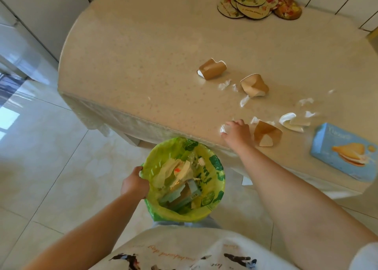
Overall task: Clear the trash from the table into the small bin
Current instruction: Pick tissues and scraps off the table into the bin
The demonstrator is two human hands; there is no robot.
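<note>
A small bin (212, 208) lined with a yellow-green bag sits below the table's near edge, holding paper and card scraps. My left hand (134, 184) grips its left rim. My right hand (237, 133) rests on the beige table (133, 50) near the edge, fingers closed around a white tissue scrap (223, 129). Crushed brown paper cups lie on the table: one (212, 69) far, one (254, 85) in the middle, one (267, 133) just right of my right hand. A torn white cup piece (291, 122) and several white tissue bits (225, 84) are scattered around them.
A blue biscuit box (345, 151) lies at the table's right front. Round patterned coasters (257, 3) are stacked at the far side by the tiled wall. Shiny floor tiles spread to the left, and a white cabinet stands at the far left.
</note>
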